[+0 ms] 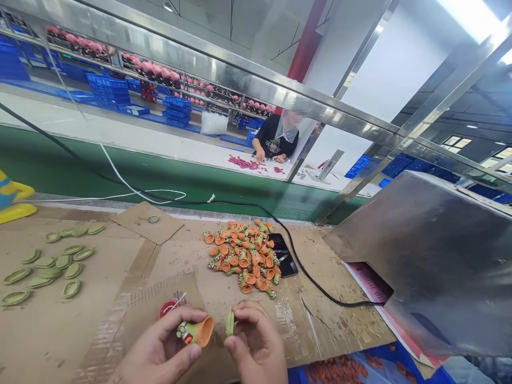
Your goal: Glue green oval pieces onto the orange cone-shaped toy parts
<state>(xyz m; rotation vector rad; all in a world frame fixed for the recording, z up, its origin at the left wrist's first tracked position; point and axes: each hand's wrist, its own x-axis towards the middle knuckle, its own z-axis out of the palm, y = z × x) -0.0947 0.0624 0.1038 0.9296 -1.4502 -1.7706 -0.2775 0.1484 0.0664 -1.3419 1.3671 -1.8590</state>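
Observation:
My left hand (160, 349) pinches a small orange and green cone-shaped toy part (196, 332), its wide orange mouth turned to the right. My right hand (256, 344) grips a flat green oval piece (230, 323) edge-on, a little to the right of the cone's mouth and apart from it. Both hands hover low over the cardboard-covered bench (120, 288). A heap of the same orange and green cone parts (244, 256) lies just beyond them.
Several green oval pieces (48, 264) lie spread at the left. A small red cap (168, 308) sits by my left hand. A black phone (283, 256) with a cable lies under the heap's right side. A metal hood (432, 256) stands at right. A person (278, 138) works across the green conveyor (120, 170).

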